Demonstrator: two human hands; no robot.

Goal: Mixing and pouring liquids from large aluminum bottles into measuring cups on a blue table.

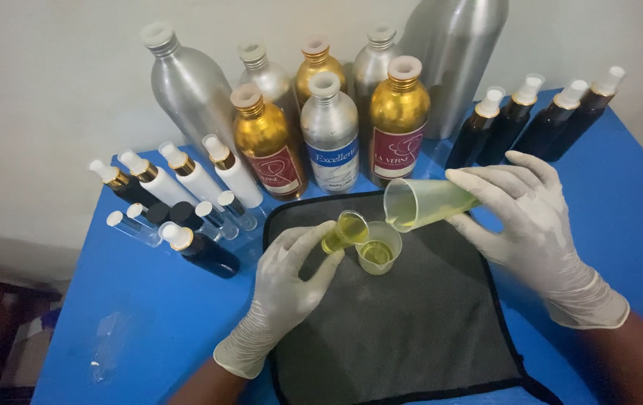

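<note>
My left hand (285,289), in a white glove, holds a small clear cup of yellow liquid (347,231), tilted over a small clear beaker (378,248). The beaker stands on a dark grey mat (404,330) and has yellow liquid at its bottom. My right hand (535,225), also gloved, holds a larger clear measuring cup (422,202) tipped toward the beaker, with yellow liquid lying along its lower side. Both cups hover just above the beaker's rim.
Gold bottles (398,120) and silver metal bottles (186,86) stand at the back of the blue table (149,315). White and dark spray bottles (186,176) lie at the left, dark spray bottles (531,120) at the right. A crumpled clear wrapper (107,345) lies near the front left.
</note>
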